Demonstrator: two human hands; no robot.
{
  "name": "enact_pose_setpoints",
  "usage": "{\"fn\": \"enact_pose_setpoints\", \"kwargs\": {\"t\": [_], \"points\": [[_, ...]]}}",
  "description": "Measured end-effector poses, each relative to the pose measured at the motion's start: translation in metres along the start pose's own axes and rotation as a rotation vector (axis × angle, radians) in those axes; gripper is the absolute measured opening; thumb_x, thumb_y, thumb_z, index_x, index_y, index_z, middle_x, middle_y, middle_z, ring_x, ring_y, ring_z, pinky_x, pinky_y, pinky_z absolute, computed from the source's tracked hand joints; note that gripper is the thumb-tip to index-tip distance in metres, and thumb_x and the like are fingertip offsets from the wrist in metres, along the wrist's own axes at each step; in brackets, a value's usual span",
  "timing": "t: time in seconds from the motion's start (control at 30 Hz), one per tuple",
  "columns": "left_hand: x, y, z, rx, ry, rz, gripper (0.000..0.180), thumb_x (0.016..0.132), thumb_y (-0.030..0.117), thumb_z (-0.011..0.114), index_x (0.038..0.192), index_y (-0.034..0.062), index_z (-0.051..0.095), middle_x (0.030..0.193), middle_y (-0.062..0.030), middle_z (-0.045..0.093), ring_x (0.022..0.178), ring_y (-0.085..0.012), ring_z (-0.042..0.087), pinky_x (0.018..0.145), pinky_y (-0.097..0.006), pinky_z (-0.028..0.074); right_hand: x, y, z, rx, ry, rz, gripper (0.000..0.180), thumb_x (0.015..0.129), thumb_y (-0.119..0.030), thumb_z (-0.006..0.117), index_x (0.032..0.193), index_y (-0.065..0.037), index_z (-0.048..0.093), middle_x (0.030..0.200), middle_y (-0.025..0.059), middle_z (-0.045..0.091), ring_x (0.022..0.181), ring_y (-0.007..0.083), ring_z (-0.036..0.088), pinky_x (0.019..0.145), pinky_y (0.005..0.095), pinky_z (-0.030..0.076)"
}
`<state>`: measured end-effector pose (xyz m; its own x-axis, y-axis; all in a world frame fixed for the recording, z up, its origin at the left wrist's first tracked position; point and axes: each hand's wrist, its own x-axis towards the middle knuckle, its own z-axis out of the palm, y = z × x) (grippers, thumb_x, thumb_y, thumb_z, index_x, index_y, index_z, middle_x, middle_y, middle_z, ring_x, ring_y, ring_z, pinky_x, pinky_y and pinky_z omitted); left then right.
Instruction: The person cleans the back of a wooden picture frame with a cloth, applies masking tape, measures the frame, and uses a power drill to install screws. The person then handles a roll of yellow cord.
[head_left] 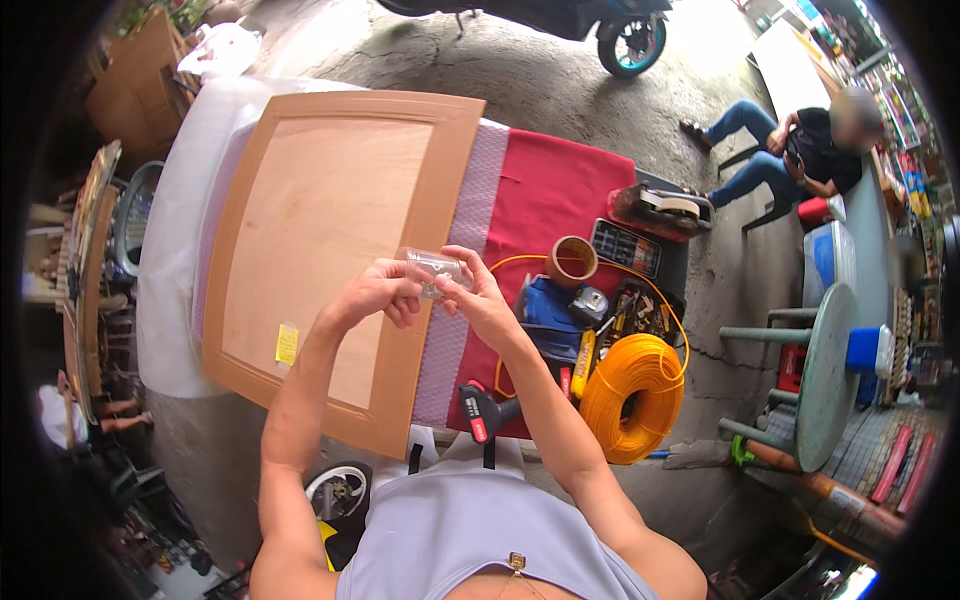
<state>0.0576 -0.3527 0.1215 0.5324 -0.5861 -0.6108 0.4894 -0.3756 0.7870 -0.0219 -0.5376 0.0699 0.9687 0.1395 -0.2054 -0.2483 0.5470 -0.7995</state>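
Observation:
Both hands grip a small clear plastic container point(430, 265) above the right edge of a framed wooden panel point(330, 200). My left hand point(378, 290) is closed on its left end, and my right hand point(482, 298) is wrapped around its right end. A few small pale pieces seem to lie inside, too small to name. The panel has a tan frame, a lighter centre and a yellow note point(287, 343) stuck near its lower left.
On a red cloth point(545, 180) to the right are a tape roll point(572, 261), a tape measure point(589, 305), a black-and-red power tool point(482, 412) and a coil of orange line point(632, 400). A seated person point(800, 150), a green round table point(830, 375) and a motorcycle wheel point(632, 45) stand beyond.

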Motion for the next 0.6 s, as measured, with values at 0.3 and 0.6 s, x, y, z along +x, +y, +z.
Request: {"fn": "enact_pose_setpoints", "kwargs": {"t": [0.3,0.6], "points": [[-0.05,-0.059,-0.099,0.582,0.454,0.404,0.013,0.078,0.015,0.07,0.089,0.0086,0.074,0.085,-0.0063,0.063,0.074,-0.0105,0.064,0.06,-0.025,0.051,0.054,0.08,0.073,0.171,-0.156,0.048,0.05,0.087,-0.004,0.064,0.131,-0.007,0.04,0.109,0.008,0.056,0.084,0.0108,0.054,0.069,0.0251,0.048],[-0.082,-0.107,-0.179,-0.28,0.472,0.507,0.014,0.08,0.01,0.073,0.091,0.0014,0.072,0.096,-0.0007,0.062,0.071,-0.0081,0.057,0.062,-0.023,0.046,0.092,0.156,0.124,0.382,-0.194,0.103,0.045,0.093,-0.011,0.056,0.134,-0.016,0.037,0.123,0.0131,0.053,0.096,0.0244,0.057,0.073,0.0321,0.046]]}}
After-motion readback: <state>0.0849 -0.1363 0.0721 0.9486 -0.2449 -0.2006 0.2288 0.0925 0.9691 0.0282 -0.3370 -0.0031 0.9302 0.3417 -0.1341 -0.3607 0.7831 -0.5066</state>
